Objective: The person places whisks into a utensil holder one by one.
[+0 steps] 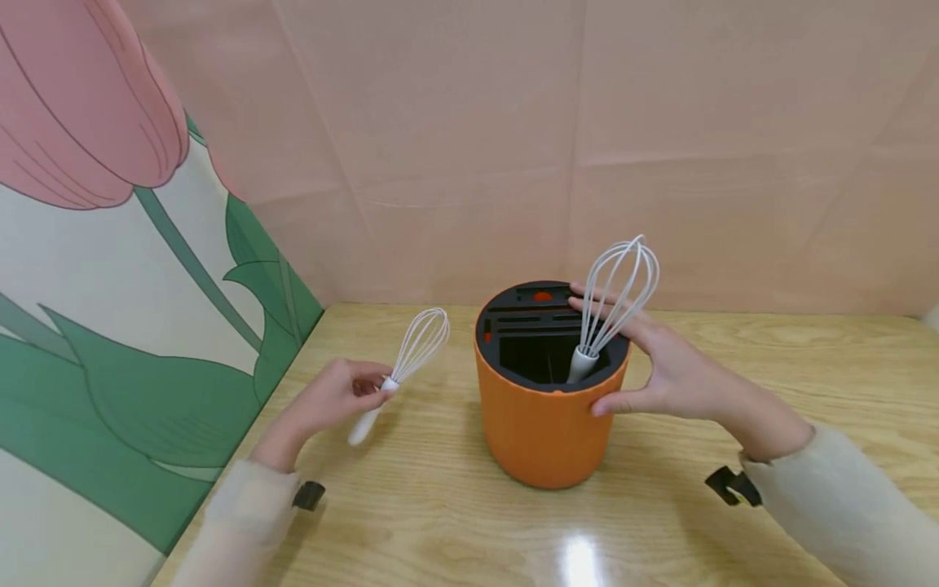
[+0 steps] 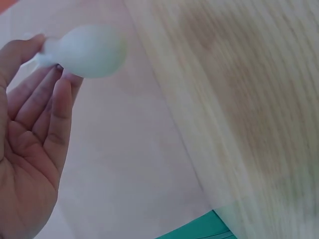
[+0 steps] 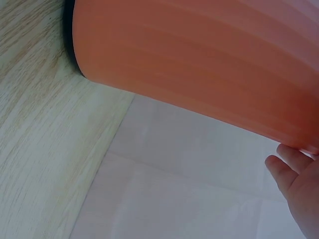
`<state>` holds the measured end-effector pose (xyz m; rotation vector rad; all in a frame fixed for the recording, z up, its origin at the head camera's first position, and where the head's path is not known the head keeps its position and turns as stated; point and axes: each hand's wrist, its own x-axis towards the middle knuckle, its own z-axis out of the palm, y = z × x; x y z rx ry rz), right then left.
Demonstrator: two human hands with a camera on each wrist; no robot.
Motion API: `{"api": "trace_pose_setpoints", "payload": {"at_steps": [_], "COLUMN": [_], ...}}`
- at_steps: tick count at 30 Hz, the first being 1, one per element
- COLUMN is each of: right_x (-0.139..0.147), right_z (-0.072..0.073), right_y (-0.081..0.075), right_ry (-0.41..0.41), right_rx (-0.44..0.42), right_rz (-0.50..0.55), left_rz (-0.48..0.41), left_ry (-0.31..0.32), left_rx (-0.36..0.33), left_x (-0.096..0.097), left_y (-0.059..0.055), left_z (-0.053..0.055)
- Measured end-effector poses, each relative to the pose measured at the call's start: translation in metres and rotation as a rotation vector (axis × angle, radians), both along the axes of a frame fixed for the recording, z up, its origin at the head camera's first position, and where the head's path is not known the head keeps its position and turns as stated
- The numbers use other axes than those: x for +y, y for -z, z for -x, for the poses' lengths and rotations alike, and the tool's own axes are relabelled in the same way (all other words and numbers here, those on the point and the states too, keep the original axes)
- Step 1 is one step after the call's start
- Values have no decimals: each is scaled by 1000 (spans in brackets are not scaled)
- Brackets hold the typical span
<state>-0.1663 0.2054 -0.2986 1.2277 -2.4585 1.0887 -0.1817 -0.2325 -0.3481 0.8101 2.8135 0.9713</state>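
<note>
My left hand [image 1: 333, 399] pinches a white whisk [image 1: 372, 418] near the neck, its wire loops angled up to the right. In the left wrist view, the rounded handle end [image 2: 97, 51] is blurred. An orange utensil holder [image 1: 546, 440] with a black slotted top stands upright to the right. Inside its large front opening leans a second white whisk [image 1: 584, 360], handle down and wires up. My right hand [image 1: 678, 371] holds the utensil holder's right side, thumb at the front and fingers by the back rim. In the right wrist view, fingertips [image 3: 280, 172] meet the orange wall.
The holder stands on a wood-grain table [image 1: 425, 522]. A pinkish cloth backdrop [image 1: 455, 147] rises along the back edge. On the left is a panel with a printed tulip [image 1: 81, 106] and green leaves. Dark wrist mounts [image 1: 309, 495] show at both sleeves.
</note>
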Motion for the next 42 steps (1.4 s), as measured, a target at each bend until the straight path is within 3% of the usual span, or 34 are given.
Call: {"api": "trace_pose_setpoints", "payload": {"at_steps": [12,22,28,42], "right_x": [0,0,0,0], "right_z": [0,-1,-1,0], "right_y": [0,-1,0,0], "right_ry": [4,7,5,1], "right_rx": [3,4,11,6], "right_rz": [-6,-6,1,2], "left_rz": [-47,-86,-138,-255], "left_ry": [-14,12,56,145], "left_rx": [62,206,300,433], "left_x": [10,21,27,40], "left_y": [-8,-15,-21,-34], "left_z": [-6,-12,-15,-21]}}
